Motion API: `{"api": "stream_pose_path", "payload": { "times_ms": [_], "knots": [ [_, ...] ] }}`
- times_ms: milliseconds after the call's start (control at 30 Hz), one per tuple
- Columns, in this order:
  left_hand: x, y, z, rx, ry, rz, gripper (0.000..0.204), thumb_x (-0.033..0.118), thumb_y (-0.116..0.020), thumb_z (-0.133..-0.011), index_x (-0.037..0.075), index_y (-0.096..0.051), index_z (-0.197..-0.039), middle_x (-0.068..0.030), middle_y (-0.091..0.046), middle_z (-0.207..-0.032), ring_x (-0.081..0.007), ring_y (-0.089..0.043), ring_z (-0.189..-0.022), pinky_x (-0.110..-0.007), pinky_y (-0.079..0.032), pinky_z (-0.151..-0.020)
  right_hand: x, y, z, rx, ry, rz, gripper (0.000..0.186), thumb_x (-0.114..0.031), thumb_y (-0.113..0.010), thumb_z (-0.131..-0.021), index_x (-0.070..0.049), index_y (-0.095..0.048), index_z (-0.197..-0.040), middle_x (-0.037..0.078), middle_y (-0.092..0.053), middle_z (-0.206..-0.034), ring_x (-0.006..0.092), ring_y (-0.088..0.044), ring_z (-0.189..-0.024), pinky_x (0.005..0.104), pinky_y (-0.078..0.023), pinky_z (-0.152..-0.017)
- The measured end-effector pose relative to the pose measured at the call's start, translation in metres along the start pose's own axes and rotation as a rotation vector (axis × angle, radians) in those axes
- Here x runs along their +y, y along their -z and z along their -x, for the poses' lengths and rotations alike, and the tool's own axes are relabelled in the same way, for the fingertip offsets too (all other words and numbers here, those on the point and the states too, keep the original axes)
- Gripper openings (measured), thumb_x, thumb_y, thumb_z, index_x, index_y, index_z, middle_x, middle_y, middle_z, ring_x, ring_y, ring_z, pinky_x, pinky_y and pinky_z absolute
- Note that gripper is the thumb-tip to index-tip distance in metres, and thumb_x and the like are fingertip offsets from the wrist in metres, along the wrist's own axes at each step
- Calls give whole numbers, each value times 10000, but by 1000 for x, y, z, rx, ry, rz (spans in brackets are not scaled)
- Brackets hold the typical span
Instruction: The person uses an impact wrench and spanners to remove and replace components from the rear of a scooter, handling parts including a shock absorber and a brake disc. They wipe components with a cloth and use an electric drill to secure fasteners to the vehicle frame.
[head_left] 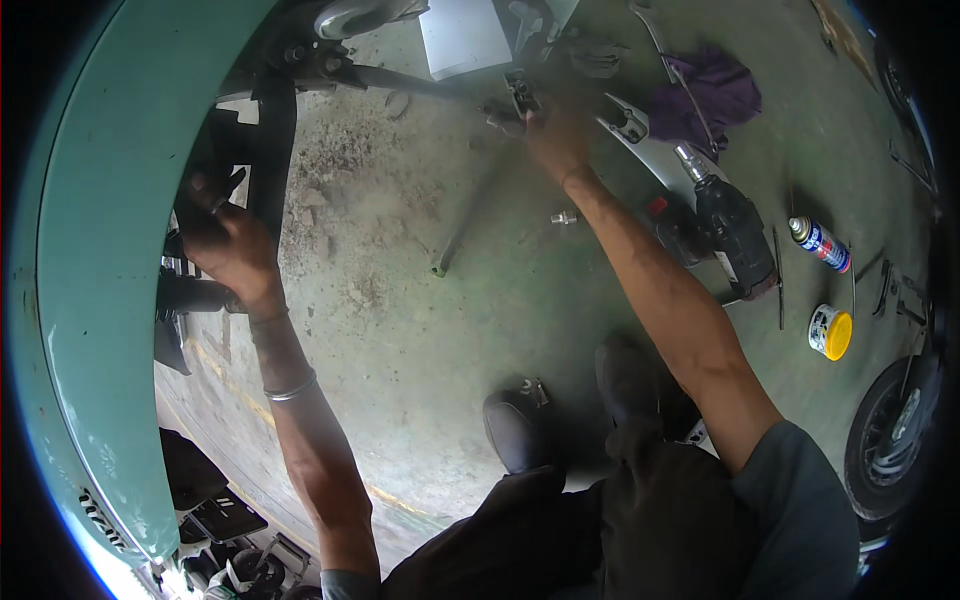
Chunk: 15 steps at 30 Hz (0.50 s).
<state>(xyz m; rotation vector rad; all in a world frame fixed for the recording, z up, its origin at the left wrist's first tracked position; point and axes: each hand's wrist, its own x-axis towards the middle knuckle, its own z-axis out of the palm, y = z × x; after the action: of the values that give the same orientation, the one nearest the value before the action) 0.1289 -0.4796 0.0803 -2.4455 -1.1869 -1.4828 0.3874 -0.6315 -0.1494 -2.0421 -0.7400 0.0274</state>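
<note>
My left hand (238, 255) reaches up beside the green body panel (105, 230) of a vehicle. Its fingers curl in shadow around a small dark piece that I cannot make out, close to a black bracket (272, 165) and a black cylindrical part (195, 295). Out ahead, my right hand (556, 138) is somewhat blurred, its fingertips closed on a small metal part (520, 92). Below that hand a dark bar (468, 228) slants toward the floor. A small metal socket (564, 217) lies on the floor left of my right forearm.
On the right lie a black impact wrench (735, 230), a purple cloth (715, 95), a wrench (655, 35), a spray can (820, 244) and a yellow-lidded tub (830, 332). A wheel (890, 440) stands at the far right. Loose dirt (335, 190) covers the floor near the vehicle.
</note>
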Motion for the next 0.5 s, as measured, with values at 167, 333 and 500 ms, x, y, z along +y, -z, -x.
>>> {"api": "stream_pose_path", "payload": {
  "times_ms": [167, 333, 500],
  "knots": [
    [-4, 3, -1, 17, 74, -56, 452, 340, -448, -1006, -76, -622, -1041, -250, -684, -960, -395, -662, -856, -459, -491, -775, 29, -2, -21, -245, -13, 92, 239, -180, -618, -860, -68, -717, -1045, 215, -658, -1041, 365, -608, -1020, 443, -482, -906],
    [-7, 11, -1, 43, -30, -14, 372, 276, -492, -988, -74, -619, -992, -241, -680, -894, -395, -654, -775, -451, -486, -660, -15, -9, -35, -454, -199, 275, 217, -236, -624, -864, -116, -739, -1002, 211, -668, -1063, 359, -652, -985, 451, -524, -837],
    [6, -4, -6, -10, -106, -59, 241, -16, -515, -789, -63, -616, -1003, -233, -665, -935, -389, -652, -796, -437, -519, -688, 66, -15, -92, -602, 479, 855, 164, -87, -566, -853, -82, -727, -885, 136, -717, -877, 329, -706, -805, 415, -568, -678]
  ]
}}
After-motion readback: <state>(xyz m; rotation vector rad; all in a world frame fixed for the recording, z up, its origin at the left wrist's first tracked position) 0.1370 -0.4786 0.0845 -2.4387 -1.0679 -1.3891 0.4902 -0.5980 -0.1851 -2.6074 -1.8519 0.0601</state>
